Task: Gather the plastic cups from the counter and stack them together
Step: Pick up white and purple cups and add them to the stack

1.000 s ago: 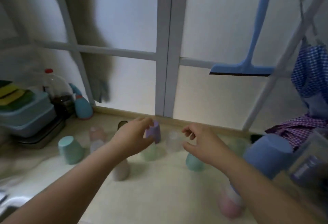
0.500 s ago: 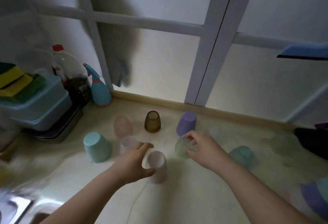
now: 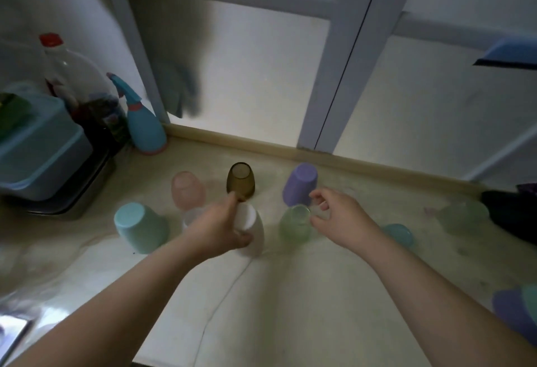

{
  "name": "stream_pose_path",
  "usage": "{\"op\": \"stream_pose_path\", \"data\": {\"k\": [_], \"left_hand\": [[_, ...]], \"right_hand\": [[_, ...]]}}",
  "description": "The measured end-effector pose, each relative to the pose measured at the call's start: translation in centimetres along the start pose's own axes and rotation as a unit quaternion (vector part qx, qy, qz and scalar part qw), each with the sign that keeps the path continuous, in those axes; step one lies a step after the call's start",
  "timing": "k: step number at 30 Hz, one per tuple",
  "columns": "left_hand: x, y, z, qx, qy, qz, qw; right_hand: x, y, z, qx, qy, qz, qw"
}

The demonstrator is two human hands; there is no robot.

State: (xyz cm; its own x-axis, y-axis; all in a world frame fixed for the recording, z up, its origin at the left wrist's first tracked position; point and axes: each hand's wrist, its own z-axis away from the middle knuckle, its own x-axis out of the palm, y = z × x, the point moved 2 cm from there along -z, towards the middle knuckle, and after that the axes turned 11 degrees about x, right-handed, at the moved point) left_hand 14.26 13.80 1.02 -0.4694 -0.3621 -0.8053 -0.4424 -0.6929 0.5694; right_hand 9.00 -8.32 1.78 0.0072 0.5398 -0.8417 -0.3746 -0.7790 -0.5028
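My left hand [image 3: 220, 227] has fingers clamped round the white cup [image 3: 251, 231], mid-table, as stack base. Right hand [image 3: 337, 215], fingers apart, hovers at the green cup [image 3: 295, 223], probably next; other cups scattered.

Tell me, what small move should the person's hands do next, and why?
Probably lift the white cup: the left hand is already wrapped around it, upside down on the counter. The right hand is open beside the pale green cup, a likely base for stacking.
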Motion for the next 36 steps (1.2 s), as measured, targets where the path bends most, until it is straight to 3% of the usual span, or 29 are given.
{"op": "stream_pose_path", "data": {"k": [4, 12, 18, 23, 29, 36], "left_hand": [[-2.0, 0.6, -1.0, 0.002, 0.022, 0.028, 0.999], [-4.1, 1.1, -1.5, 0.002, 0.098, 0.056, 0.994], [-4.3, 0.9, -0.4, -0.028, 0.12, 0.1, 0.987], [-5.9, 1.7, -0.7, -0.008, 0.108, 0.09, 0.99], [-8.0, 7.9, -2.1, 0.114, 0.106, 0.105, 0.982], [-7.5, 16.8, -1.0, 0.227, 0.105, 0.086, 0.964]], "right_hand": [[-0.7, 0.0, -3.4, 0.012, 0.022, 0.012, 1.0], [2.1, -0.1, -9.7, 0.066, -0.036, 0.042, 0.996], [3.3, 0.0, -10.3, 0.072, -0.024, 0.053, 0.996], [-1.9, -1.9, -7.5, 0.04, 0.008, 0.018, 0.999], [-11.4, -3.5, 0.2, 0.01, 0.055, 0.019, 0.998], [-19.8, -2.1, 10.2, 0.048, 0.117, -0.003, 0.992]]}}
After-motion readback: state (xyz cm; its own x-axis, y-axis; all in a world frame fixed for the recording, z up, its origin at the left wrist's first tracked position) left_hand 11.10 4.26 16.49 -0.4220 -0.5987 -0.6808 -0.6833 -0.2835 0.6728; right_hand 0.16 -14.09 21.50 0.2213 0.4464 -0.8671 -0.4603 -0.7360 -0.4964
